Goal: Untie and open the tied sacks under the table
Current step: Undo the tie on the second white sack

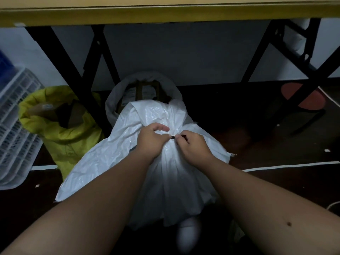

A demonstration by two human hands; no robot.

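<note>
Both hands pinch a small dark tie (173, 137), seemingly a cord, between the left hand (152, 140) and right hand (193, 145) at the gathered neck of the white sack (114, 162) beneath them.

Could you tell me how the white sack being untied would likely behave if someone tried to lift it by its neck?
The white sack looks thin and crinkly, so it would probably flop and sag. Both hands work a small dark tie at the bunched neck. Its glossy film may be slippery. Weight is unclear; the contents are hidden.
</note>
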